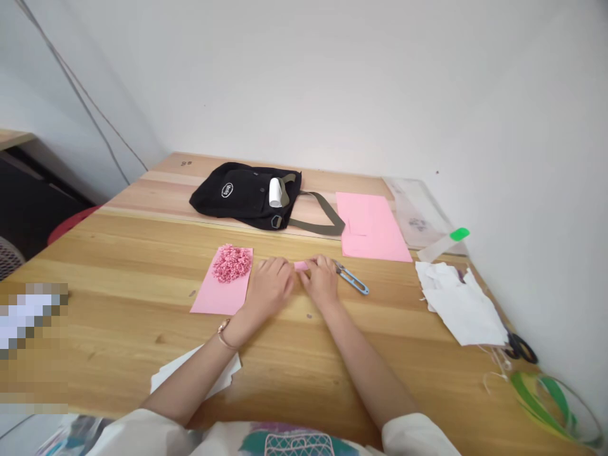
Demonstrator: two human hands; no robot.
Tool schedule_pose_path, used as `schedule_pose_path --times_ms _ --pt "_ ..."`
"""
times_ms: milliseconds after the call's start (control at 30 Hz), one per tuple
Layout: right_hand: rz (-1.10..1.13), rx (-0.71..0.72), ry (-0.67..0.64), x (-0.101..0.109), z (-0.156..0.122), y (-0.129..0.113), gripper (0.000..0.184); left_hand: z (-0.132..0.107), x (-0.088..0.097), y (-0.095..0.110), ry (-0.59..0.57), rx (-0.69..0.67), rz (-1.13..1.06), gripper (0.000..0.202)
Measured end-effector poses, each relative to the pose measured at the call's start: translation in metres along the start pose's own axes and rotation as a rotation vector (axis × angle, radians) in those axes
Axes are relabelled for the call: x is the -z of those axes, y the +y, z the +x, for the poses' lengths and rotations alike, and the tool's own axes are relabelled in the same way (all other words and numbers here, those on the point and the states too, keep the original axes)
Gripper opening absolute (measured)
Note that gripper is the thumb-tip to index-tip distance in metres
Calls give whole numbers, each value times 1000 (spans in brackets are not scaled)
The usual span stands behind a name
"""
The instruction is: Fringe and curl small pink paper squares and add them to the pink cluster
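Between my two hands, a small pink paper piece [300, 266] shows, low over the table or resting on it. My right hand [322, 278] pinches its right end with thumb and fingers. My left hand [270, 285] is curled at its left end, slightly smeared by motion, and its fingertips are partly hidden. Just right of my right hand lie blue thread snips [352, 280]. To the left of my left hand, a cluster of small pink beads or buds [232, 263] sits on a pink paper sheet [216, 297].
A black bag [237, 196] with a white roll [275, 192] on it lies at the back, near pink sheets [375, 228]. Crumpled white paper [460, 304], black scissors [522, 347] and green strips [546, 399] are at right. White paper [223, 377] lies under my left forearm.
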State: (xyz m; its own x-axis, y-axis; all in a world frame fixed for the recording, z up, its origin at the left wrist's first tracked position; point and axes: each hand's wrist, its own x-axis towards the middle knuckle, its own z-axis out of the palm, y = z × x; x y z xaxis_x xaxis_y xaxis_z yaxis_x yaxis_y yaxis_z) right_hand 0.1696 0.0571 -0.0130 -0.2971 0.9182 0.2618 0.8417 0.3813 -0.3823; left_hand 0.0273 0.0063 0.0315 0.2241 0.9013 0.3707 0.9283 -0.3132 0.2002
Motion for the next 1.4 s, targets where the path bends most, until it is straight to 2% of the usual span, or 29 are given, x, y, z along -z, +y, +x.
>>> schedule_pose_path --times_ms 100,233,367,467,533,600,733,833,967,1200,1300,1400 --pt "10 -5 14 0 1 0 22 5 11 -10 6 71 -122 20" --pt "41 13 67 7 -2 -7 27 10 -1 -16 -97 310 -479 20" --pt "112 109 127 16 -21 -18 24 10 -19 -7 -66 594 -893 23" --pt "142 154 125 23 -36 -14 23 6 -22 4 -116 705 -1219 16" --pt "153 137 140 28 -41 -2 25 4 -22 12 -137 752 -1367 13" --pt "114 73 169 33 -41 16 29 2 -23 17 -107 797 -1413 11" --pt "-85 -189 170 38 -40 55 35 -2 -28 23 -66 831 -1419 11" --pt "-108 -260 148 35 -43 70 32 -6 -33 24 -74 800 -1447 18" --pt "-52 -283 137 33 -46 75 28 -12 -35 21 -76 770 -1462 26" --pt "91 -369 120 33 -42 78 28 -10 -30 20 -69 839 -1522 30" --pt "257 -399 122 32 -42 77 31 -9 -31 20 -52 861 -1534 31" --pt "556 -397 126 33 -44 69 35 -10 -33 20 -34 880 -1542 30"
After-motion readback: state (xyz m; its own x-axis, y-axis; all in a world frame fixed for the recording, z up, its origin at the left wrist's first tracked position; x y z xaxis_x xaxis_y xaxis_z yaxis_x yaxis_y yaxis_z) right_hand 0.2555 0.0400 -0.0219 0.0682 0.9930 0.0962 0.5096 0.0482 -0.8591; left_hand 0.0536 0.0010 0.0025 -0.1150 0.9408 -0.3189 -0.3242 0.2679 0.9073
